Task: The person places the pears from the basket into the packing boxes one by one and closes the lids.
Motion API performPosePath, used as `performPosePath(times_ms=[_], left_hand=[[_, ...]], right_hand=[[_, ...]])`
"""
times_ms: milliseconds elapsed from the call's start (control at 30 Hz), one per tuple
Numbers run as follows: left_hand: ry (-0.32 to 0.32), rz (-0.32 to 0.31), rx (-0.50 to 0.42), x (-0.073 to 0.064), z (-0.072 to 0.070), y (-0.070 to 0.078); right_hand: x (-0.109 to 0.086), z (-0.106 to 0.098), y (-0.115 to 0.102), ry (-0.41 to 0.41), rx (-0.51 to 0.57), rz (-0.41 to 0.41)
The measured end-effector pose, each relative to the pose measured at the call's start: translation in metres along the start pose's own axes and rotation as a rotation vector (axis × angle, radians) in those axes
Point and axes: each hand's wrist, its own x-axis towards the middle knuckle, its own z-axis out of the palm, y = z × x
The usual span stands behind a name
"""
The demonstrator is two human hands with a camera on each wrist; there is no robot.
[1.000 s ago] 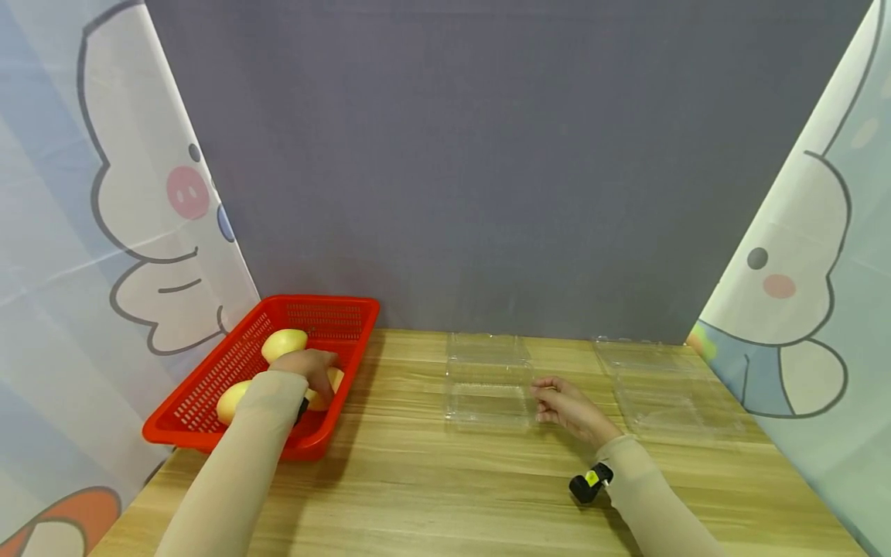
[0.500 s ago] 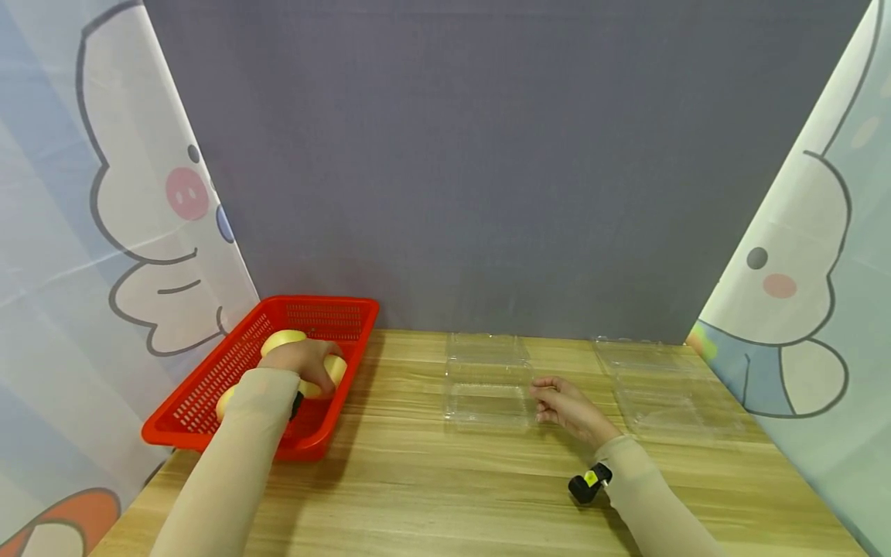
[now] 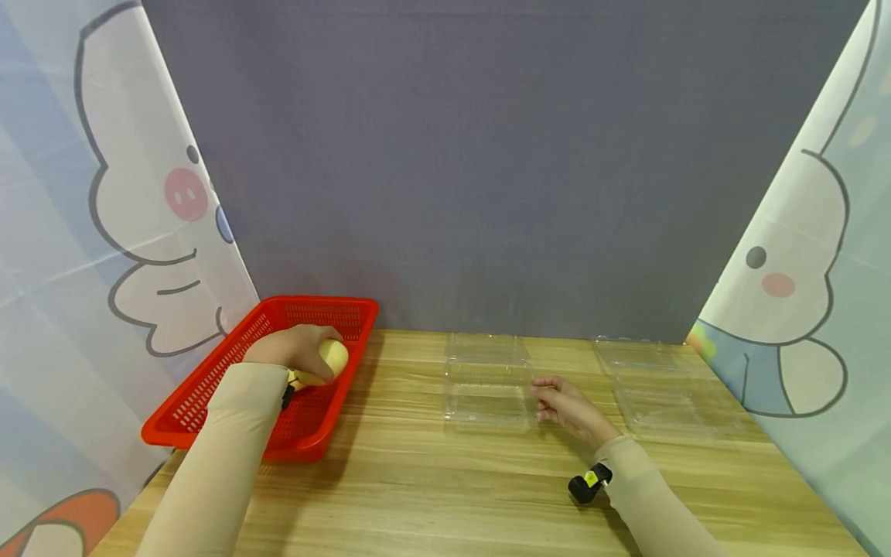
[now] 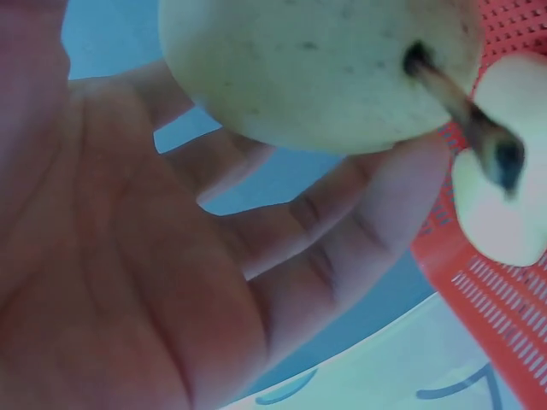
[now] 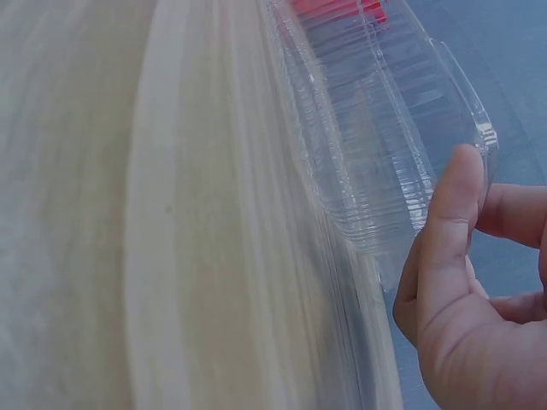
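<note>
A yellow pear (image 3: pixel 336 357) is held in the fingers of my left hand (image 3: pixel 287 350), above the red basket (image 3: pixel 338 402). The left wrist view shows the held pear (image 4: pixel 299 77) up close, its brown stem pointing out and fingers curved under it. Other pears (image 4: pixel 504 205) lie in the basket, mostly hidden by the hand in the head view. On the table, a clear plastic box (image 3: pixel 487 393) stands with its lid folded back. My right hand (image 3: pixel 572 408) pinches this box's right edge; the right wrist view shows thumb and finger at the rim (image 5: pixel 489 141).
A second clear plastic box (image 3: pixel 657 394), its lid also folded back, lies farther right on the wooden table (image 3: pixel 431 495). Behind the table hangs a grey cloth (image 3: pixel 473 170). Printed cartoon curtains flank both sides.
My left hand has lifted the pear from the basket floor and moved up and slightly left, covering the other pears. The right hand and both boxes have stayed put.
</note>
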Motion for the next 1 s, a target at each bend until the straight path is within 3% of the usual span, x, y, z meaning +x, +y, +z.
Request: performPosePath(times_ms=[367, 533, 867, 1000], left_hand=[[0.087, 0.194, 0.066, 0.001, -0.009, 0.013], [0.117, 0.221, 0.062, -0.001, -0.012, 0.02], [0.105, 0.223, 0.071, 0.0, -0.012, 0.032], [0.102, 0.263, 0.078, 0.005, -0.009, 0.039]], right_hand=[[0.0, 0.001, 0.0, 0.008, 0.0, -0.004], [-0.001, 0.002, -0.001, 0.004, 0.002, -0.004], [-0.003, 0.003, -0.001, 0.002, 0.006, -0.006], [-0.002, 0.003, 0.0, 0.006, 0.023, -0.005]])
